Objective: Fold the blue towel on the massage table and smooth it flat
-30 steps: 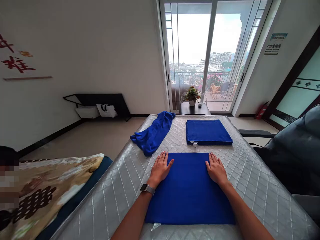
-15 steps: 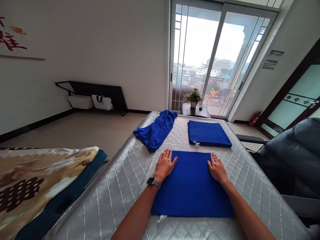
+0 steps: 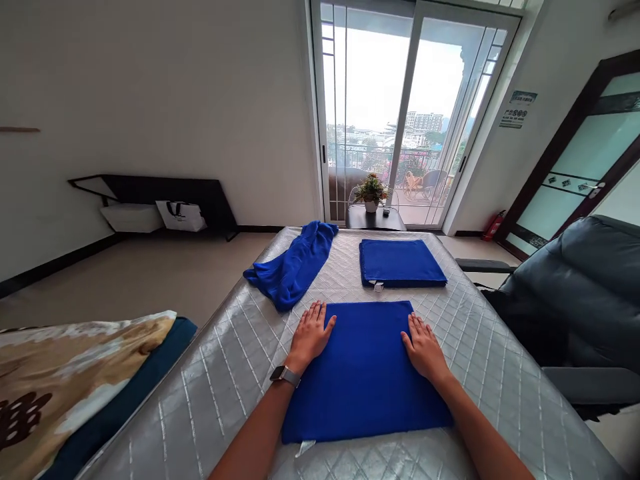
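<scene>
A flat, folded blue cloth (image 3: pixel 367 373) lies on the silver quilted mattress (image 3: pixel 220 373), with a white tag at its near left edge. My left hand (image 3: pixel 311 335), below a wristwatch, rests on the cloth's left edge near the far corner, fingers stretched out. On the opposite edge lies my right hand (image 3: pixel 424 345), flat, its fingers pointing away from me. Beyond them sits a neat stack of folded blue cloth (image 3: pixel 401 261), also with a white tag. To its left is a crumpled blue cloth (image 3: pixel 300 263).
A potted plant (image 3: pixel 371 192) stands on a small dark table (image 3: pixel 357 217) before the sliding glass door. At right is a black armchair (image 3: pixel 590 287). A patterned blanket (image 3: pixel 100 360) covers something at lower left. White bags (image 3: pixel 181 216) sit by the wall.
The view has turned slightly to the right, shifting everything left. My right hand has slid a little nearer along the cloth's right edge; my left hand stays at its edge.
</scene>
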A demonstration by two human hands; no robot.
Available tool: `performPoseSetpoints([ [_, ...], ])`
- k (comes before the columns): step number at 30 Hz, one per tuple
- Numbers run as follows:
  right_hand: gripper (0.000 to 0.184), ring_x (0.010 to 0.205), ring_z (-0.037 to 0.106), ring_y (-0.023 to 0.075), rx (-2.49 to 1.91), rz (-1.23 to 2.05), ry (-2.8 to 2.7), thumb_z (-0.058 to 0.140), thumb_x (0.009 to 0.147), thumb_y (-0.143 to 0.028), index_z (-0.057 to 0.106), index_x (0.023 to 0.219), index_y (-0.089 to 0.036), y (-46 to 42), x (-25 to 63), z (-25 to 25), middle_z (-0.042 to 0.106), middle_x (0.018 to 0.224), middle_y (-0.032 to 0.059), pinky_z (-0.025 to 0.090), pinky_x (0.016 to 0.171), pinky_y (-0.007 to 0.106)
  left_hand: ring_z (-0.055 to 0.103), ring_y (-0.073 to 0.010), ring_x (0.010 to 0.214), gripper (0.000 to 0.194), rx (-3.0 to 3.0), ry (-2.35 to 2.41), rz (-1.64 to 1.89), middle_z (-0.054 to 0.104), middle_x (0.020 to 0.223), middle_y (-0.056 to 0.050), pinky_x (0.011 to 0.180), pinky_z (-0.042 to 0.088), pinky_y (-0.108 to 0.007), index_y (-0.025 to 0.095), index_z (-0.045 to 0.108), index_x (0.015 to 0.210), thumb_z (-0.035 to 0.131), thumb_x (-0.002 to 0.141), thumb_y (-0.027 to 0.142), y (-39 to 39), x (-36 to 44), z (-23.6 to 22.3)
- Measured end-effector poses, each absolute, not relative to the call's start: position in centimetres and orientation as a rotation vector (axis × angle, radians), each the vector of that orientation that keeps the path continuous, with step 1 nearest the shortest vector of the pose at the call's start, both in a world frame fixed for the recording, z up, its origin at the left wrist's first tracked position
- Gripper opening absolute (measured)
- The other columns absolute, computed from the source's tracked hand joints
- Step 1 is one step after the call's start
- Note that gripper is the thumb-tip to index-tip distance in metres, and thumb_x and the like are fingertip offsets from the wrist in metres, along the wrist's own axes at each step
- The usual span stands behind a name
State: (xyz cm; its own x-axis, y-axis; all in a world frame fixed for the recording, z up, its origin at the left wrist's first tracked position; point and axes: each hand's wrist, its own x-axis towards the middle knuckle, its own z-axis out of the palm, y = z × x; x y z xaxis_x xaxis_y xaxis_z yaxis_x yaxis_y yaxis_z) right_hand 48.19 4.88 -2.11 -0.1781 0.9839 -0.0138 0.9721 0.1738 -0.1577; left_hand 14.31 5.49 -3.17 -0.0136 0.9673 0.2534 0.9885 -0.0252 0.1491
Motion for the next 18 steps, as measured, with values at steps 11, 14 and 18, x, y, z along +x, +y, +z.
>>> performPoseSetpoints([
  [11,0.069,0.158,0.014,0.0208,-1.922,0.279,-2.296,0.021,0.106,-0.046,0.021,0.164,-0.009,5.0,48.0,-1.4,0.015,0.171,0.0077,0.008,0.128,0.038,0.032,-0.0258,0.154,0.067,-2.310,-1.927,-0.491,0.040,0.163,-0.015,0.125,0.031,-0.048,0.013,0.040,0.157,0.022,0.107,0.053,4.0,20.9,0.1],
  [14,0.069,0.158,0.015,0.0222,-1.904,0.275,-2.302,0.022,0.106,-0.045,0.021,0.163,-0.008,5.0,48.1,-1.6,0.017,0.171,0.0089,0.008,0.128,0.039,0.033,-0.0245,0.153,0.065,-2.563,-1.700,-0.443,0.040,0.163,-0.015,0.125,0.032,-0.046,0.012,0.041,0.156,0.023,0.107,0.051,3.1,27.4,-0.1],
  [18,0.066,0.158,0.013,0.0236,-1.879,0.228,-2.354,0.023,0.106,-0.041,0.022,0.163,-0.007,5.0,48.3,-2.0,0.017,0.171,0.0096,0.009,0.127,0.041,0.030,-0.0241,0.154,0.064,-2.628,-1.633,-0.455,0.040,0.163,-0.014,0.126,0.030,-0.047,0.013,0.040,0.156,0.022,0.108,0.050,3.0,33.0,-0.9],
])
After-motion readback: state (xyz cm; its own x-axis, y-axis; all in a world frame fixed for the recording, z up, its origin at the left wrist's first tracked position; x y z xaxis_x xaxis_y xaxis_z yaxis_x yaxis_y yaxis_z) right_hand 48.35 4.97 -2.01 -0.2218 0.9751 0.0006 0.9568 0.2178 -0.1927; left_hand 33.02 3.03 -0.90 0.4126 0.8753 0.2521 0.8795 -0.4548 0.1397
